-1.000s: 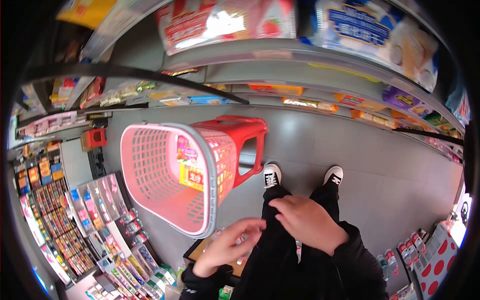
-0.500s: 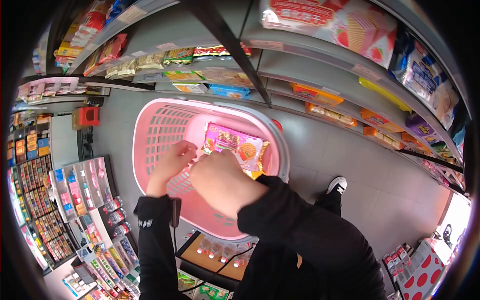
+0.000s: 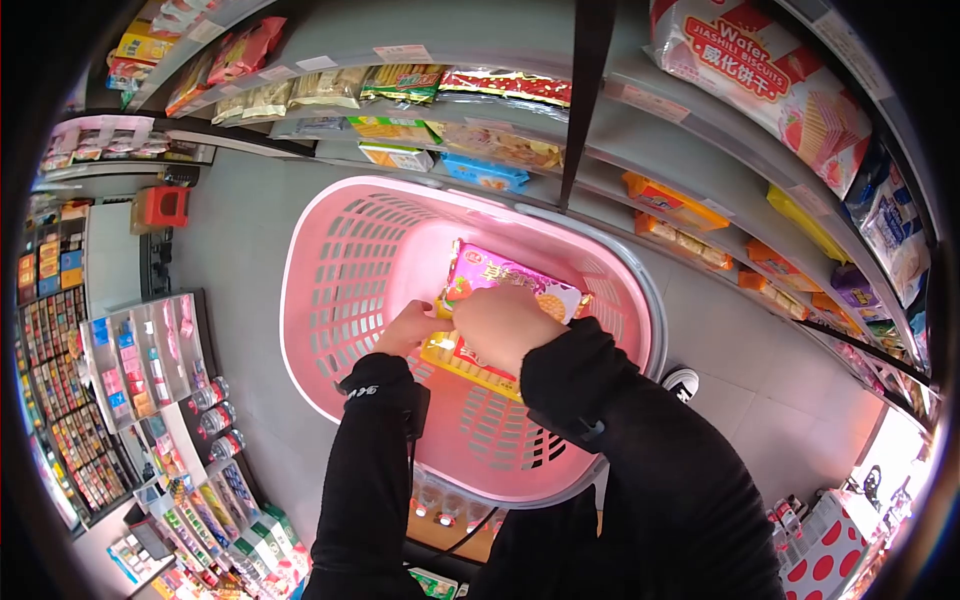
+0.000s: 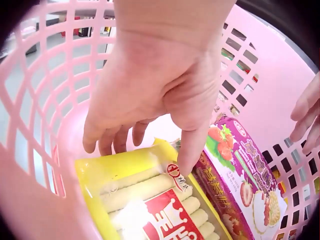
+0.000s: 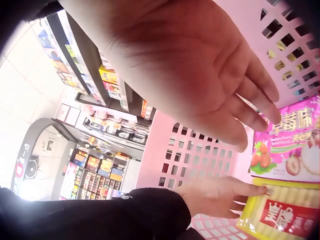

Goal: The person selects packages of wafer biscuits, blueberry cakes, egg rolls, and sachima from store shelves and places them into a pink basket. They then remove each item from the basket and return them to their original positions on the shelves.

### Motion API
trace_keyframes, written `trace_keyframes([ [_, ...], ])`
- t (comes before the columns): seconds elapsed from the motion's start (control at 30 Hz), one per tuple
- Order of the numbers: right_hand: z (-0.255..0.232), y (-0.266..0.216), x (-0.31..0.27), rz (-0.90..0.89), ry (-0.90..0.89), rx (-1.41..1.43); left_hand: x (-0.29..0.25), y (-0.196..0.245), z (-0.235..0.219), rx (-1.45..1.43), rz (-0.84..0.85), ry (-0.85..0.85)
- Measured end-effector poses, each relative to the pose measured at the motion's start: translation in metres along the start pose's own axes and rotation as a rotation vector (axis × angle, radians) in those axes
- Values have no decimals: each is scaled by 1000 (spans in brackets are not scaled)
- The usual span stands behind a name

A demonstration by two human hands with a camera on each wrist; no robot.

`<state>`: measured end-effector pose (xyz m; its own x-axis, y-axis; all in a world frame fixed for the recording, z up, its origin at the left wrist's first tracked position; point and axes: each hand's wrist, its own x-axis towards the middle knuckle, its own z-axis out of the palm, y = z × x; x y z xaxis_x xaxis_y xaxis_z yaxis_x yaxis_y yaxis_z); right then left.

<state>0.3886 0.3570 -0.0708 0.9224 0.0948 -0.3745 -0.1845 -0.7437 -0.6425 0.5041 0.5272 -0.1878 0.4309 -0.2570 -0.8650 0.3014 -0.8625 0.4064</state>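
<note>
One pink basket [image 3: 336, 190] stands on the grey floor [image 3: 235, 235]. Inside it lie two packs: one purple biscuit pack [image 3: 525, 272] towards the far wall and one yellow pack [image 4: 150, 200] of pale rolls on its near side, their long edges meeting.

Both hands reach inside the basket rim. The left hand [image 4: 155, 75] has its fingers loosely spread, the thumb out straight to the yellow pack's edge. The right hand [image 5: 190, 65] has its fingers straight and slightly parted, tips beside the purple pack; whether they touch it, I cannot tell.

Basket floor shows between the yellow pack and the near wall, and there is room between the packs and the left wall. Beyond the basket's far edge run shelves [image 3: 500, 115] with one blue pack [image 3: 485, 172]. Left of the basket are three bottles [image 3: 217, 418]; to its right, one shoe [image 3: 681, 384].
</note>
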Motion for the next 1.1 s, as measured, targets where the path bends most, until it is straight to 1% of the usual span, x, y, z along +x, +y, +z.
trace_keyframes([
  [0.03,2,4,1,-3,10,18,-5,5,3,6,-43,14],
  [0.07,4,6,3,-4,22,34,-5,5,4,7,-45,15],
  [0.1,4,8,5,13,-13,22,-5,5,7,-64,-22,-87],
  [0.13,6,10,5,16,-11,24,-4,6,8,-135,1,-192],
  [0.17,10,13,4,-13,60,-12,-2,6,8,-131,4,-196],
  [0.2,7,13,1,-39,128,-46,-2,5,8,-119,29,-237],
  [0.23,4,15,-1,-32,127,-45,-1,4,7,-109,52,-277],
  [0.27,1,16,-4,-32,78,-10,0,3,5,-106,51,-283],
  [0.3,-2,15,-5,-34,30,28,-3,5,1,-25,-61,-282],
  [0.33,-2,16,-6,-32,33,31,-5,7,-2,56,-173,-277],
  [0.37,-1,16,-6,-26,57,42,-5,7,-5,127,-206,-290],
  [0.4,-1,16,-7,-19,81,53,-7,10,-8,133,-206,-290],
  [0.47,-4,18,-12,-24,93,44,-12,16,-12,133,-258,-343],
  [0.5,-7,17,-15,-34,99,32,-13,16,-10,137,-260,-343],
  [0.53,-10,15,-20,-35,100,36,-14,15,-10,38,-179,-408],
  [0.57,-14,13,-24,-42,66,42,-16,15,-9,-61,-96,-471],
  [0.6,-17,12,-28,-50,33,45,-22,21,-8,-58,-94,-468],
  [0.67,-15,10,-34,-76,55,74,-34,36,-7,-31,-73,-497],
  [0.7,-13,8,-38,-100,73,104,-43,46,-7,-30,-70,-494],
  [0.73,-13,7,-43,-102,76,103,-53,57,-6,102,-74,-449],
  [0.77,-13,5,-48,-117,128,102,-61,64,-5,235,-79,-401],
  [0.8,-13,4,-53,-131,182,100,-66,67,-4,240,-76,-398],
  [0.87,-10,4,-62,-148,208,103,-77,68,-8,316,15,-370],
  [0.9,-10,6,-67,-165,227,104,-84,65,-10,314,90,-339],
  [0.93,-12,7,-74,-164,234,101,-95,67,-13,319,97,-338],
  [1.0,-21,8,-91,-220,250,212,-123,68,-25,326,132,-126],
  [1.03,-31,7,-100,-206,192,217,-131,62,-39,251,153,-121],
  [1.07,-33,9,-107,-207,203,222,-140,56,-52,178,177,-113],
  [1.1,-34,10,-113,-187,261,288,-162,62,-55,113,204,-74],
])
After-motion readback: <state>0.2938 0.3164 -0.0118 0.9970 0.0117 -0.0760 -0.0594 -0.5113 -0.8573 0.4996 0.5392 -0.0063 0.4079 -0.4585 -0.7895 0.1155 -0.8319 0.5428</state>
